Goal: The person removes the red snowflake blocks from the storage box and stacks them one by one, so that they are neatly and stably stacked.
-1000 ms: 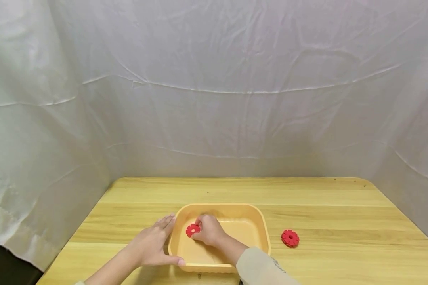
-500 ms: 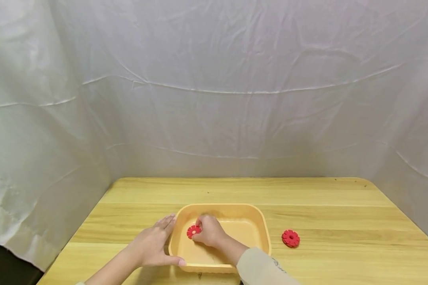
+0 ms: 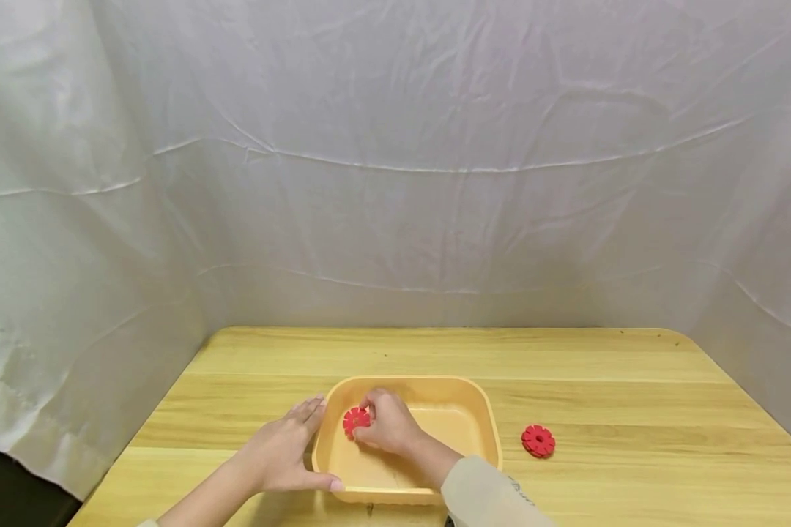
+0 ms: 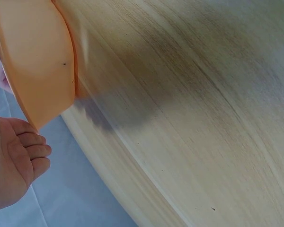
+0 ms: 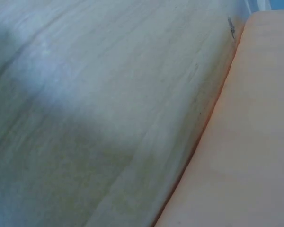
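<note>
In the head view a yellow-orange plastic tray [image 3: 458, 439] stands on the wooden table. My right hand [image 3: 390, 423] reaches inside it and pinches a red notched, flower-shaped disc [image 3: 354, 419] between thumb and fingers, near the left wall. My left hand [image 3: 283, 454] is spread along the tray's left side, fingertips on the left rim and thumb at the front corner. The left wrist view has part of that hand [image 4: 16, 158] touching the tray's outer wall [image 4: 38, 56]. Only the tray's outer side [image 5: 236, 142] and the table appear in the right wrist view.
To the right of the tray, a small stack of red notched discs [image 3: 538, 441] lies on the wooden table [image 3: 619, 410]. A pale cloth curtain [image 3: 395, 219] hangs behind the table and along both sides.
My right hand has lifted slightly inside the tray, and the pinched red disc has shifted up and tilted a little. The left hand and the tray look almost unmoved.
</note>
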Tool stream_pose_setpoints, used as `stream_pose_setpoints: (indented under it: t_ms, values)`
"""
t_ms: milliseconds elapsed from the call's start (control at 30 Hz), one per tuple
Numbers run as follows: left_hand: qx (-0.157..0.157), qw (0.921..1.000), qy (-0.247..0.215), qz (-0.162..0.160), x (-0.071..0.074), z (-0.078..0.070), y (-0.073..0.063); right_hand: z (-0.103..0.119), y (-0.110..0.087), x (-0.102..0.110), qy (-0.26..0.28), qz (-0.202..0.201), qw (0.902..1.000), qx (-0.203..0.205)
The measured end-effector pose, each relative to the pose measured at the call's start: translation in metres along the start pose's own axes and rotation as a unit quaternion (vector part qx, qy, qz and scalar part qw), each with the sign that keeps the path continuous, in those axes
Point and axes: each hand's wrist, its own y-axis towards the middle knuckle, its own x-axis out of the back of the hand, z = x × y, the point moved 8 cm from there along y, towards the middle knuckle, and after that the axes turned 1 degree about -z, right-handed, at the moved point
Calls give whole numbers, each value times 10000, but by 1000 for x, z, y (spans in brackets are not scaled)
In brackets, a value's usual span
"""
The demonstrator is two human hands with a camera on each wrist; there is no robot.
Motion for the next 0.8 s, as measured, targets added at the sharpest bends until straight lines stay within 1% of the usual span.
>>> stream_pose_setpoints:
  t_ms: [133, 300, 467, 600, 800]
  values:
    - [16, 10000, 4, 33, -1, 0, 0, 3, 0, 6, 117, -64, 9999, 23]
    - [66, 9999, -17, 125, -1, 1, 0, 8, -2, 17, 317, -147, 9993, 155]
    - [123, 9997, -65, 187, -1, 2, 1, 9, -3, 24, 213, -195, 9990, 339]
    - [99, 9998, -44, 140, -1, 2, 1, 9, -3, 27, 193, -214, 9988, 389]
    - [57, 9999, 34, 93, -1, 1, 1, 13, -6, 31, 72, -320, 9977, 595]
